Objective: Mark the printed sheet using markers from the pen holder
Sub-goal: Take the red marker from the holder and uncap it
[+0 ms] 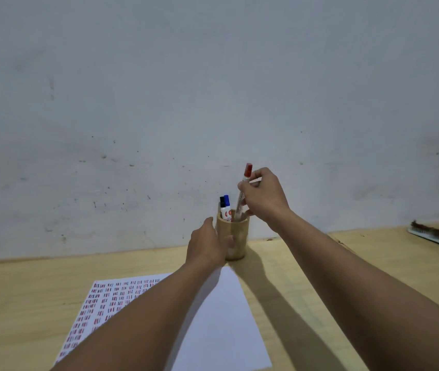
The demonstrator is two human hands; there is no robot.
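A round wooden pen holder (237, 231) stands on the table near the wall. My left hand (207, 246) wraps around its left side. My right hand (265, 195) pinches a red-capped marker (243, 188) whose lower end is still inside the holder's mouth. A black marker (222, 203) and a blue marker (227, 206) stand in the holder's left part. The printed sheet (221, 317) lies in front of the holder, with rows of red marks on its left half; my left forearm covers its middle.
The wooden table (25, 303) meets a grey-white wall (213, 103) right behind the holder. A brush with dark bristles and a white handle (438, 235) lies at the far right of the table.
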